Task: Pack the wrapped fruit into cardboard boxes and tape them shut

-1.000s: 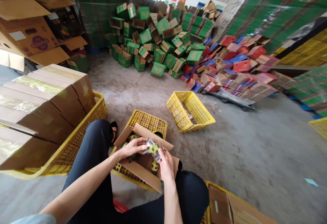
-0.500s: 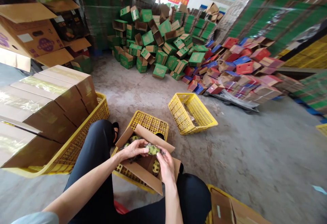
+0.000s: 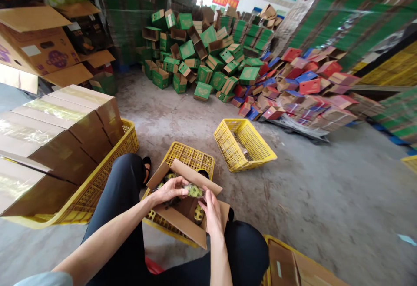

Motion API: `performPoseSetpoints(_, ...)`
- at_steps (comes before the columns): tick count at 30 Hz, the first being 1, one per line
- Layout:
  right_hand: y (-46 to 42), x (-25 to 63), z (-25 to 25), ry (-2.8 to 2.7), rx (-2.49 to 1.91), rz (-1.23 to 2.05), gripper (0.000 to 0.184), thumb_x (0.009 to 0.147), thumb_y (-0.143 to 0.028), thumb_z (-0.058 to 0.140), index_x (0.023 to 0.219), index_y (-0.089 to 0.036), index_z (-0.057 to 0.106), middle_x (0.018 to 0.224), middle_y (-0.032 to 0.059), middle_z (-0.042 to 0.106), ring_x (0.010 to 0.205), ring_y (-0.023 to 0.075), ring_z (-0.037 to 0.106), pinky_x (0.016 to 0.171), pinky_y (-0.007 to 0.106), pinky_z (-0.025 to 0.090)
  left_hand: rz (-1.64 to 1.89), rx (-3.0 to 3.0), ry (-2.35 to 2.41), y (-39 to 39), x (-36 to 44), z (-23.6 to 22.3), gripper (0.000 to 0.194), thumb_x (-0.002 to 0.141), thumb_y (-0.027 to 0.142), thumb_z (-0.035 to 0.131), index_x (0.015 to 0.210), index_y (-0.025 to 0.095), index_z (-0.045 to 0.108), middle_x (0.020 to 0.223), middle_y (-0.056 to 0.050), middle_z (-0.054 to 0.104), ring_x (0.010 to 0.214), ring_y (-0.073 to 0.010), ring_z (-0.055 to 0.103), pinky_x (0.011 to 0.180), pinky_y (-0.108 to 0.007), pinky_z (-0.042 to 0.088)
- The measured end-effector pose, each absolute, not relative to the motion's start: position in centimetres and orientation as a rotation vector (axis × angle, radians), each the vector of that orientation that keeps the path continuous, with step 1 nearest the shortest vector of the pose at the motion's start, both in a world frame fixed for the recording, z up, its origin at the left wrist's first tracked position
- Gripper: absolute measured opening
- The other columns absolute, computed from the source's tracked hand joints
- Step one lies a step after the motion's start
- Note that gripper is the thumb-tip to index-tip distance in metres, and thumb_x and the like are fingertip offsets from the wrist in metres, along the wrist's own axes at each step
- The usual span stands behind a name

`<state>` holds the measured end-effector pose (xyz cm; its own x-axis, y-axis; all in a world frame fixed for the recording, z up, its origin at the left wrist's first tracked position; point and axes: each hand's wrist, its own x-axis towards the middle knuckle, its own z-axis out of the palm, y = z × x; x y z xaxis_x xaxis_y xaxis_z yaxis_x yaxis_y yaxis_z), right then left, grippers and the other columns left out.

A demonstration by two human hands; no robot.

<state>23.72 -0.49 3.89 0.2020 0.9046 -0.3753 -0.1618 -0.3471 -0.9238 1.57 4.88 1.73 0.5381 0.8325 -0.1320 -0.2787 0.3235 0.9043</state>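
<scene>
Over an open cardboard box, both hands hold a yellow-green, dark-spotted item in clear plastic wrap; its exact kind is unclear. My left hand pinches its left end between thumb and fingers. At the other end, my right hand has its fingers closed on the wrap. Below, inside the box, lies a similar spotted item, and several more wrapped ones sit toward the left, partly hidden by my left hand. The box rests on an upturned yellow plastic crate between my legs.
Taped cartons fill a yellow crate on my left. Another yellow crate stands ahead on the floor. At lower right, a crate holds a brown carton. Green boxes and red-blue boxes lie heaped farther back.
Both hands stay over the box with the wrapped item. It has turned slightly, its wrap looks gathered closer, and my right fingers have shifted along its right end. The camera view has shifted slightly.
</scene>
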Motion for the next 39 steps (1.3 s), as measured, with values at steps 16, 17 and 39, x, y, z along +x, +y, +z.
performPoseSetpoints(16, -1.0, 23.2, 4.6, -0.612, -1.267, 1.502, 0.062, 0.066, -0.035, 0.094, 0.124, -0.028, 0.072, 0.138, 0.007, 0.072, 0.127, 0.0313, 0.068, 0.1, 0.042, 0.06, 0.828, 0.813, 0.677, 4.6, 1.3, 2.5, 0.061, 0.079, 0.039, 0.085, 0.134, 0.023, 0.063, 0.142, -0.014, 0.061, 0.102, -0.0219, 0.068, 0.089, -0.035, 0.054)
performPoseSetpoints(17, -0.9, 23.2, 4.6, -0.637, -1.263, 1.496, 0.058, 0.067, -0.035, 0.094, 0.121, -0.028, 0.073, 0.134, 0.0067, 0.074, 0.126, 0.0308, 0.068, 0.102, 0.043, 0.059, 0.816, 0.796, 0.694, 4.6, 1.3, 2.5, 0.061, 0.082, 0.044, 0.083, 0.135, 0.022, 0.063, 0.139, -0.014, 0.063, 0.103, -0.0231, 0.068, 0.089, -0.036, 0.054)
performPoseSetpoints(39, -0.7, 23.8, 3.5, -0.477, -1.347, 1.661, 0.073, 0.084, -0.085, 0.06, 0.127, -0.026, 0.067, 0.11, 0.0132, 0.08, 0.099, 0.0326, 0.08, 0.081, 0.047, 0.064, 0.889, 0.919, 0.624, 4.8, 1.6, 2.7, 0.051, 0.063, 0.032, 0.1, 0.102, 0.017, 0.071, 0.116, -0.01, 0.073, 0.106, -0.0231, 0.068, 0.098, -0.034, 0.048)
